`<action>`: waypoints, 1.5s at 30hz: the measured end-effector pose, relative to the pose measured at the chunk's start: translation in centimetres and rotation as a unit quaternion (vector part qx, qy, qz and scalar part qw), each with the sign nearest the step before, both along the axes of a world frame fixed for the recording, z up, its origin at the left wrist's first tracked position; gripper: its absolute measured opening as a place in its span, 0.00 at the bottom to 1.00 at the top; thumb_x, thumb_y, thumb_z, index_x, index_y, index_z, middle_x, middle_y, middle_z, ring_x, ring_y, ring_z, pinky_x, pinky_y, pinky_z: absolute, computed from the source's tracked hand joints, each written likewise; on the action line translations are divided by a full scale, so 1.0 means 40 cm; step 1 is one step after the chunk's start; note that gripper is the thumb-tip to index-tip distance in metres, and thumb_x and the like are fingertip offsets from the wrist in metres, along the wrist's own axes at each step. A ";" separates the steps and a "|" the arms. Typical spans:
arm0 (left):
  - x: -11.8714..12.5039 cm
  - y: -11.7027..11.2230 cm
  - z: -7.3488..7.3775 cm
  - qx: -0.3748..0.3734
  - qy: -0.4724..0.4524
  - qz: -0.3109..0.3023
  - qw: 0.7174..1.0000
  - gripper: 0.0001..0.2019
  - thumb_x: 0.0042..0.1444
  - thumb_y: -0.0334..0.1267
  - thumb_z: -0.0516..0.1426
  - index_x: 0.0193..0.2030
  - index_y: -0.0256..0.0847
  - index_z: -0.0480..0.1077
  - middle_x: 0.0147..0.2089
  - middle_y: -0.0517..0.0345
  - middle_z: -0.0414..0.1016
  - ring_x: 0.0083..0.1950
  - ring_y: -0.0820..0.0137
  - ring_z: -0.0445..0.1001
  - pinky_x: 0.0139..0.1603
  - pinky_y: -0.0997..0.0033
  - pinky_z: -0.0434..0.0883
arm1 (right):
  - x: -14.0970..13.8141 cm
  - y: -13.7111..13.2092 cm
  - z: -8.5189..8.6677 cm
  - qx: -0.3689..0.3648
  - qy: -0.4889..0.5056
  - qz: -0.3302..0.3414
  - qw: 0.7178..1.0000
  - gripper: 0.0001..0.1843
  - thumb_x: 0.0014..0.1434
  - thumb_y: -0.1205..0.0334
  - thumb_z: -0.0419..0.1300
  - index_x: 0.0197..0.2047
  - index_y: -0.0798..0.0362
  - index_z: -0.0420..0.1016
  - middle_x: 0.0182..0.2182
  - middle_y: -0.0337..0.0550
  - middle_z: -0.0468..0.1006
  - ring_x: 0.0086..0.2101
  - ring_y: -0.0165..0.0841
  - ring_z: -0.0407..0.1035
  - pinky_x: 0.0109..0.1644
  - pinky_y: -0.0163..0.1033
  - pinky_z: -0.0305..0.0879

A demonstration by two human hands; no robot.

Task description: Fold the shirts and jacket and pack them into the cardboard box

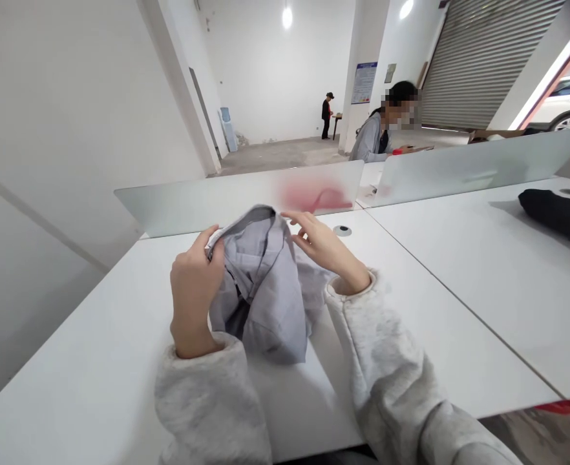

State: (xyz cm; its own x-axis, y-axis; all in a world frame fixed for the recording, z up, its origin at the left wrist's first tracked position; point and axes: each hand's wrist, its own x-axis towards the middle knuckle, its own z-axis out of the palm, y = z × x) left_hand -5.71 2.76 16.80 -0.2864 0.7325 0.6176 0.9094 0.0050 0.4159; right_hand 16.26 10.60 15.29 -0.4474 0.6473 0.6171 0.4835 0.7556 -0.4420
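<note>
Gripping the collar edge of this gray shirt with my left hand, while my right hand sits open, fingertips just beside the cloth. Hands are apart, shirt bunched between them on the white desk (frosted divider right ahead). Black cloth lies on the next desk.

The grey-sleeved forearms are held forward over the desk. The left hand is raised, with its fingers curled and seemingly closed, though the grip is partly hidden. The right hand is kept open, its fingers extended toward the left hand.
</note>
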 end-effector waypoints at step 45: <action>0.073 0.029 0.000 -0.169 -0.069 -0.414 0.892 0.17 0.60 0.50 0.48 0.33 0.42 0.70 0.33 0.58 0.72 0.37 0.67 0.70 0.38 0.69 0.69 | 0.052 -0.127 0.081 0.246 0.157 -0.025 0.956 0.10 0.64 0.58 0.47 0.39 0.48 0.68 0.39 0.45 0.73 0.45 0.40 0.67 0.52 0.53 0.62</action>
